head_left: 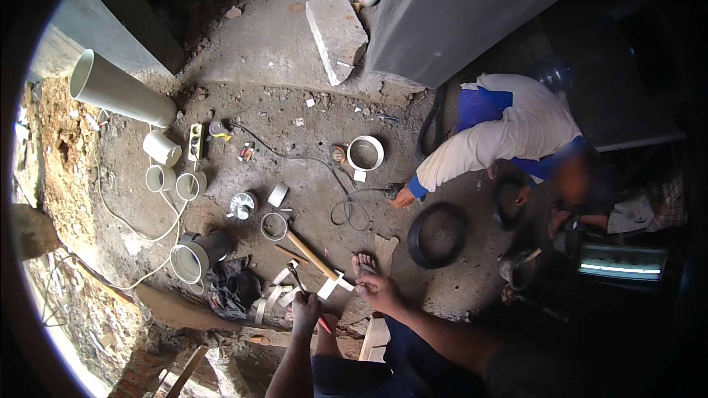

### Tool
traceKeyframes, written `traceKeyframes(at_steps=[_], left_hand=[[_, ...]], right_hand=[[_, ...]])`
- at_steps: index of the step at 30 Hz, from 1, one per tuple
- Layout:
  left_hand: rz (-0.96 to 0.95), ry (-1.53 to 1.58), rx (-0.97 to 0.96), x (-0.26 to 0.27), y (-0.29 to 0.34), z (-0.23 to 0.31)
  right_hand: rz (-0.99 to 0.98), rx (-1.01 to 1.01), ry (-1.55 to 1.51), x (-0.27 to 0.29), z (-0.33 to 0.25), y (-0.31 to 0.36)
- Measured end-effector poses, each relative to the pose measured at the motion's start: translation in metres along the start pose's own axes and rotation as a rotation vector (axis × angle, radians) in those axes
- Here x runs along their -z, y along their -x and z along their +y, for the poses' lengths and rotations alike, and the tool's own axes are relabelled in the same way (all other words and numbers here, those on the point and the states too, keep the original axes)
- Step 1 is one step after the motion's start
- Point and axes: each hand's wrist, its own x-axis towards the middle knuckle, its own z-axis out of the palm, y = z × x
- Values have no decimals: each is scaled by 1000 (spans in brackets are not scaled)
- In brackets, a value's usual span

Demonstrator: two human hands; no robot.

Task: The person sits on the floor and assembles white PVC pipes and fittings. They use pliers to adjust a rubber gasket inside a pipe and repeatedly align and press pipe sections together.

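My left hand [304,309] is closed around a thin dark tool [293,271] with a red end, which slants across the palm. My right hand [380,293] has its fingers pressed together in front of my bare foot [362,262]; what they pinch, if anything, is too small to make out. Between and just beyond my hands lies a wooden handle [311,254] with pale flat pieces at its near end. Several white strips [271,301] are scattered beside my left hand. A pale pipe ring [274,226] rests at the handle's far end.
A co-worker [509,125] bends over at right, one hand near a cable [354,210]. Black hose coils [437,236] lie below that arm. Pale pipe pieces [190,262] and a power strip [195,142] are at left. A concrete block [335,37] sits farther off.
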Motion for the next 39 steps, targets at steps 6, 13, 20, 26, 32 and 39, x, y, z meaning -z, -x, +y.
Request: traceKeyframes(at_steps=[6,13,20,26,32,39], left_hand=[[-1,-185,-50,-22,-89,-46],[62,-659,-221,-39,-185,-57],[-14,-807,-274,-71,-254,-70],[-69,-889,-304,-91,-285,-93],[-53,-943,-349,-90,-300,-112],[-40,-915,-346,-93,-299,-115]], right_hand=[[-59,-47,16,5,71,-42],[184,62,203,57,113,-158],[476,284,527,132,141,-276],[798,53,972,241,198,-347],[839,-187,1065,284,226,-358],[572,-302,1004,290,198,-355]])
